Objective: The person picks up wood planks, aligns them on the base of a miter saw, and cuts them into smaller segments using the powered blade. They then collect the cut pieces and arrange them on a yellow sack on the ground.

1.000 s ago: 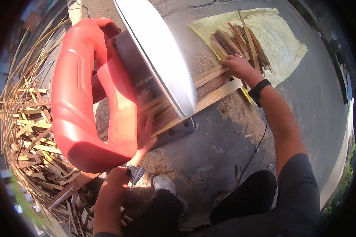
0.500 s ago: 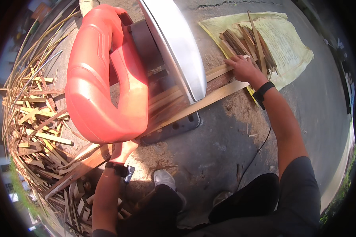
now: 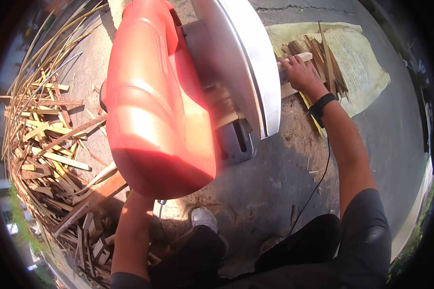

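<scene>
A miter saw with a large red handle housing (image 3: 154, 96) and a silver blade guard (image 3: 250, 62) fills the middle, close to me. My left forearm reaches up beneath the housing, which hides my left hand and its fingers. On the far side of the guard, my right hand (image 3: 304, 77) is closed over the ends of wooden strips (image 3: 301, 58). The strips run back under the guard onto the dark saw base (image 3: 241, 144); the housing covers most of their length. A bundle of cut strips (image 3: 330, 62) lies just beyond my right hand, on a pale yellow woven sack (image 3: 361, 62).
A big heap of offcuts and long slats (image 3: 58, 159) spreads along the left side. Sawdust (image 3: 299, 125) is scattered on the grey concrete floor (image 3: 270, 188). A thin black cable (image 3: 318, 180) trails near my right leg, and my light shoe (image 3: 204, 219) stands below the saw.
The saw head has shifted right and toward me, now covering more of the strips. My left hand, partly visible below it before, has gone behind the housing. My right hand has barely moved.
</scene>
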`<state>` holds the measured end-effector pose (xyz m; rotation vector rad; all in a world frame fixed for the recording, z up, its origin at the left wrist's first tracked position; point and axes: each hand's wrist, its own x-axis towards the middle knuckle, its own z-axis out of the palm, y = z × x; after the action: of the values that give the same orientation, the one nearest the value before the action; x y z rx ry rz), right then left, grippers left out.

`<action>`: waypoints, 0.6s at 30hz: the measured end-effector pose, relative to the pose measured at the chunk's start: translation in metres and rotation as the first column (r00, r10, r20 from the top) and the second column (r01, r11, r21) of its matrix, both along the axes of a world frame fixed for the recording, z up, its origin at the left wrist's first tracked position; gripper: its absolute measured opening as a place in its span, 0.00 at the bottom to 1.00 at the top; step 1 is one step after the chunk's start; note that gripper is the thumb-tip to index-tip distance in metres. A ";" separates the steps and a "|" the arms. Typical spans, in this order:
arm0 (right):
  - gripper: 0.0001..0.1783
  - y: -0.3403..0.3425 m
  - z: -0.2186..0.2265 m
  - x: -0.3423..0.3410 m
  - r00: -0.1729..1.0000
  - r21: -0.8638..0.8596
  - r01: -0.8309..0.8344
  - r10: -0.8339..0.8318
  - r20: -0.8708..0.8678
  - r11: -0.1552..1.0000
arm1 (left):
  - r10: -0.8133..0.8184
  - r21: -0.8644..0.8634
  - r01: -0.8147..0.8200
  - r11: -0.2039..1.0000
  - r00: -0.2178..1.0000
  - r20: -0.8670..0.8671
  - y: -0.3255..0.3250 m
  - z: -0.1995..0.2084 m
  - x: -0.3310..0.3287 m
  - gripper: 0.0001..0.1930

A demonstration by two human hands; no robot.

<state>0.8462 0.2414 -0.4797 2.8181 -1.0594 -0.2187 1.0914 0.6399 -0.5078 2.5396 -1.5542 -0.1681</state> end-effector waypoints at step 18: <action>0.33 -0.057 -0.021 -0.030 0.699 0.290 0.295 -0.412 0.584 0.910 | 0.082 0.161 -0.083 0.983 0.997 0.009 -0.020 0.036 -0.009 0.44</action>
<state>0.8161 0.1847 -0.5006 2.8597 -1.8038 0.7172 1.0820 0.6201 -0.4720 2.7225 -1.4891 -0.2923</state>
